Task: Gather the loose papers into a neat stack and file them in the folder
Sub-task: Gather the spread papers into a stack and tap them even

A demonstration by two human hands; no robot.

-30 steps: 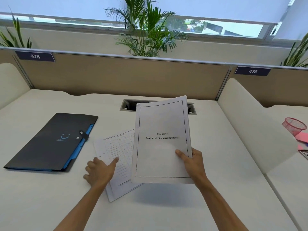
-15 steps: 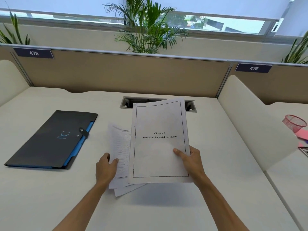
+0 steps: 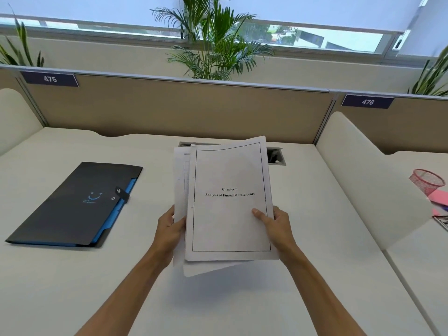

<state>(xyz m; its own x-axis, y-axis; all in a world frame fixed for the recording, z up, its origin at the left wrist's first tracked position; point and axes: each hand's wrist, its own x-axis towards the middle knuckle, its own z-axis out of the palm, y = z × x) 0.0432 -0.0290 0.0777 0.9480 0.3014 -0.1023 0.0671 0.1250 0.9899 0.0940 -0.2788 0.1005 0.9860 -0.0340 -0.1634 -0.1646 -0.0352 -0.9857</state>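
Both hands now hold the papers (image 3: 228, 202) above the table's (image 3: 315, 275) middle: the left hand (image 3: 169, 229) has lifted the last loose sheets from the table behind the title page, fingers pinching the left edge, while the right hand (image 3: 276, 225) pinches the right. Edges remain uneven, so squaring likely follows. The folder (image 3: 72, 204) lies closed toward the table's left edge.

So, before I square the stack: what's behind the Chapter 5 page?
Behind the Chapter 5 page, other sheets stick out left and below, skewed, faintly printed. The left hand and right hand hold the bundle. Their number and covered text cannot be seen.
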